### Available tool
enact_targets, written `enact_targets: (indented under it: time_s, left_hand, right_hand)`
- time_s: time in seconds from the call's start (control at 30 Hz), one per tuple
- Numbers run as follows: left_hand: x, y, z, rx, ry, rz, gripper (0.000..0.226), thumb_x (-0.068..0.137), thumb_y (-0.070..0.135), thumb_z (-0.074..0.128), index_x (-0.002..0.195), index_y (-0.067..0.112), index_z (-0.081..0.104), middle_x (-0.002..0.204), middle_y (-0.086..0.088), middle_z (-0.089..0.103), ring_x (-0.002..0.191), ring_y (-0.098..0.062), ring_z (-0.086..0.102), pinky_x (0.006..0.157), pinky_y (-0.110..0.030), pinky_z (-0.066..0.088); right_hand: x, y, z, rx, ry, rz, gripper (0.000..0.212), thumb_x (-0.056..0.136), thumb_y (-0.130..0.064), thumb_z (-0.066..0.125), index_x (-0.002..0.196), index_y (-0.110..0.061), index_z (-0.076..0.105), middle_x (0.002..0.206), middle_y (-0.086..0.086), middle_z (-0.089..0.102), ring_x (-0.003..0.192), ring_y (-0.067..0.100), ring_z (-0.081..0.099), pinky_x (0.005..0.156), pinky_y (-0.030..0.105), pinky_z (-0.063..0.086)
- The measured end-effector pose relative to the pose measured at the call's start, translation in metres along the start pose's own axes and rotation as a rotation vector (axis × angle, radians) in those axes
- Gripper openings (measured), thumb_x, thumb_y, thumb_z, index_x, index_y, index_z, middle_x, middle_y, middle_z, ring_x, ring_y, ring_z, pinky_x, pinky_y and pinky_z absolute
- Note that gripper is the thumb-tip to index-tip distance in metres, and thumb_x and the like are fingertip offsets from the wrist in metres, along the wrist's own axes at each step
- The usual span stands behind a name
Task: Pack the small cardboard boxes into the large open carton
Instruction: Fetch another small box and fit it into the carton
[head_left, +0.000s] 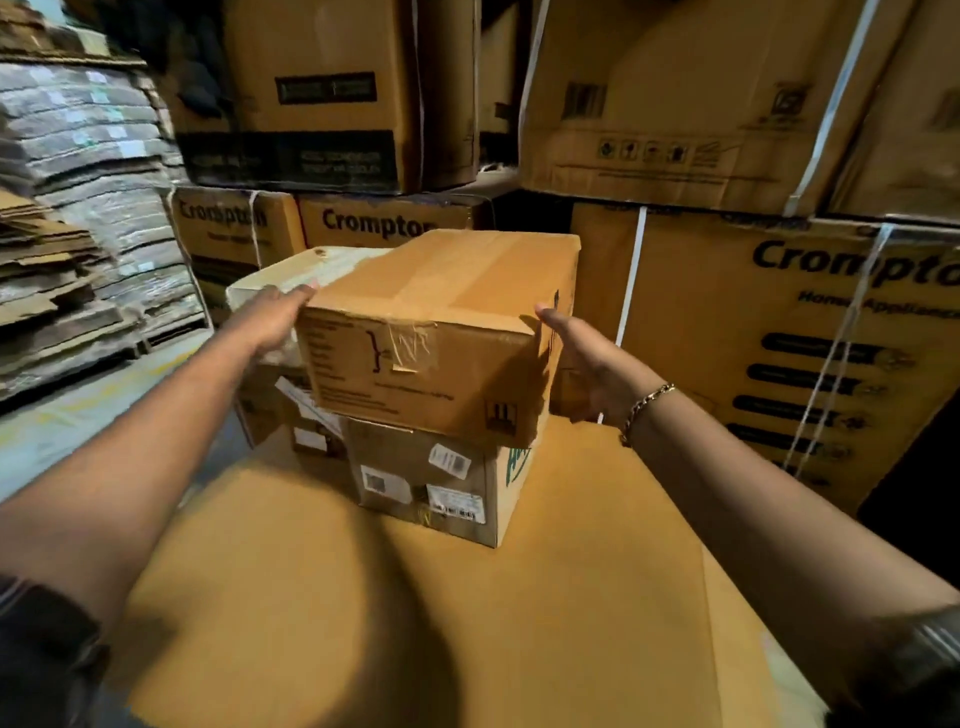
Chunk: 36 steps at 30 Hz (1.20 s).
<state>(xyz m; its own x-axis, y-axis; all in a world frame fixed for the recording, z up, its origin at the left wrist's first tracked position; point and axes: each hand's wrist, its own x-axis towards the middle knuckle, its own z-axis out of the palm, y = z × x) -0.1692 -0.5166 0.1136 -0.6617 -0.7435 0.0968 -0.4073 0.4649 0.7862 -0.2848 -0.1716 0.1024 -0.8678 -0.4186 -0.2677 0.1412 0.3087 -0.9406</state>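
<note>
A plain brown taped cardboard box (441, 332) was seen at about twelve o'clock from the viewpoint, resting askew on a smaller labelled brown box (441, 483) upon a broad tan cardboard surface (415, 623). The left hand (275, 317) lay flat against its nine o'clock side. The right hand (582, 364) was spread open just beside its three o'clock side, contact unclear. Both sides were evidently flanked so that it could be squeezed and lifted. The large open carton could not be identified with certainty.

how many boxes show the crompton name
3: one at back left, one beside it behind the held box, and a big one at right. Others may be hidden or too blurred to read.
</note>
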Motion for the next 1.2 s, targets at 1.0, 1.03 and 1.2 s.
enact_targets:
  time_s: [1.0, 1.03, 1.2]
  left_hand:
    - [-0.099, 0.071, 0.059, -0.384, -0.430, 0.038, 0.055, 0.081, 0.064, 0.061, 0.119, 0.024, 0.066, 0.127, -0.010, 0.067, 0.123, -0.032, 0.055, 0.109, -0.057, 0.032]
    - [-0.117, 0.078, 0.067, -0.369, -0.425, 0.051, 0.053, 0.085, 0.063, 0.059, 0.119, 0.023, 0.066, 0.122, -0.009, 0.069, 0.121, -0.031, 0.055, 0.106, -0.053, 0.034]
    - [-0.202, 0.111, 0.116, -0.249, -0.406, 0.174, 0.045, 0.092, 0.059, 0.052, 0.113, 0.023, 0.069, 0.094, 0.000, 0.073, 0.090, -0.019, 0.063, 0.076, -0.036, 0.041]
  right_hand:
    - [-0.062, 0.067, -0.099, 0.414, 0.125, 0.112, 0.045, 0.085, -0.059, 0.061, 0.110, -0.021, 0.061, 0.097, 0.014, 0.063, 0.104, 0.038, 0.060, 0.092, 0.077, 0.039]
    - [-0.072, 0.077, -0.113, 0.427, 0.123, 0.107, 0.044, 0.084, -0.058, 0.062, 0.107, -0.021, 0.061, 0.092, 0.013, 0.061, 0.100, 0.037, 0.059, 0.092, 0.076, 0.040]
    - [-0.123, 0.148, -0.179, 0.540, 0.172, 0.121, 0.054, 0.079, -0.058, 0.066, 0.118, -0.021, 0.064, 0.098, 0.015, 0.069, 0.099, 0.038, 0.063, 0.086, 0.069, 0.048]
